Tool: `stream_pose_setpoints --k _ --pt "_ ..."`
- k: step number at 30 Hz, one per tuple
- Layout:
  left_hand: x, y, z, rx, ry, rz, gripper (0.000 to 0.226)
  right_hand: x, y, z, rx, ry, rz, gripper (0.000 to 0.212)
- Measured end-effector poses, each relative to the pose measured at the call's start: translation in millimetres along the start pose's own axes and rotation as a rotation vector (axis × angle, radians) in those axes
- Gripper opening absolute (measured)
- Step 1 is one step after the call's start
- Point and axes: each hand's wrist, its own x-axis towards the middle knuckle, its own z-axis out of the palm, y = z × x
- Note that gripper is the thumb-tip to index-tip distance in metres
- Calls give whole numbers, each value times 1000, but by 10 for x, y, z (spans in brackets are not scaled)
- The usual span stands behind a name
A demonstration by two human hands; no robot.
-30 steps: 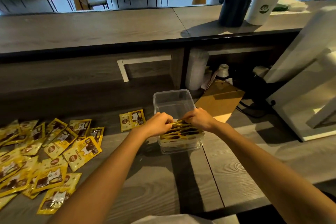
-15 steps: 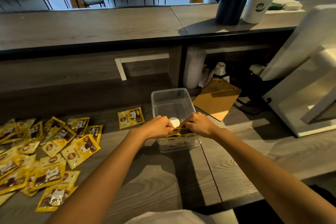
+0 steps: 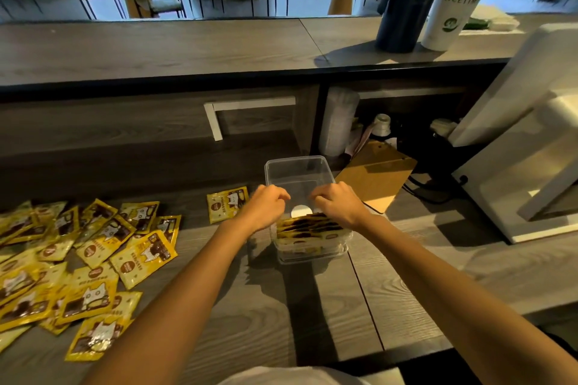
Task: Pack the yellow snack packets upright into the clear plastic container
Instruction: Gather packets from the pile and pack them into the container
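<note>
head view: both hands, left hand [image 3: 266,206] and right hand [image 3: 339,205], pinch the packets [image 3: 308,226] in the container [image 3: 297,166]; best pressed together, kept upright.

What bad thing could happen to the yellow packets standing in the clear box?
The upright yellow snack packets fill only the near end of the clear plastic container; the far half is bare, so they might flop over once the left hand and right hand let go. Pressing might also slide the light box.
</note>
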Motion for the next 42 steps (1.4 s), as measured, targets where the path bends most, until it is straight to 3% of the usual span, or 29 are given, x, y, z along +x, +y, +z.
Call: stream_pose_setpoints --k 3,7,10,14,17,21,25,30,34,36,38,40,42 --pt "-68 -171 -166 -13 221 -144 37 91 -338 98 24 90 -63 20" --pt "-253 -565 -350 65 396 -375 31 287 -905 409 -5 61 -158 36" --pt "-427 -920 -313 127 353 -545 35 446 -1194 769 -64 -105 -189 42" --pt "-636 -1394 -123 133 225 -708 59 581 -1277 1176 -171 -387 -111 67" --pt "-716 -1597 -39 108 117 -775 65 661 -1216 1326 -232 -460 -44 73" --pt "-741 -1684 52 123 7 -733 65 702 -1156 1409 -292 -482 28 72" --pt "-706 -1708 96 186 -16 -565 58 638 -1098 1437 -329 -496 10 71" --pt "-652 -1644 135 1 131 -378 36 449 -1125 1425 -513 -466 -83 65" --pt "-652 -1602 165 -116 338 -416 27 256 -1157 1336 -537 -379 -151 37" --pt "-655 -1621 172 -104 381 -433 33 228 -1133 1299 -470 -289 -173 32" --pt "-661 -1654 183 38 312 -427 55 269 -1081 1307 -394 -246 -187 43" --pt "-686 -1660 157 119 184 -430 74 344 -1029 1335 -350 -304 -162 63" --pt "-705 -1661 119 116 71 -435 81 418 -975 1355 -364 -387 -104 70"
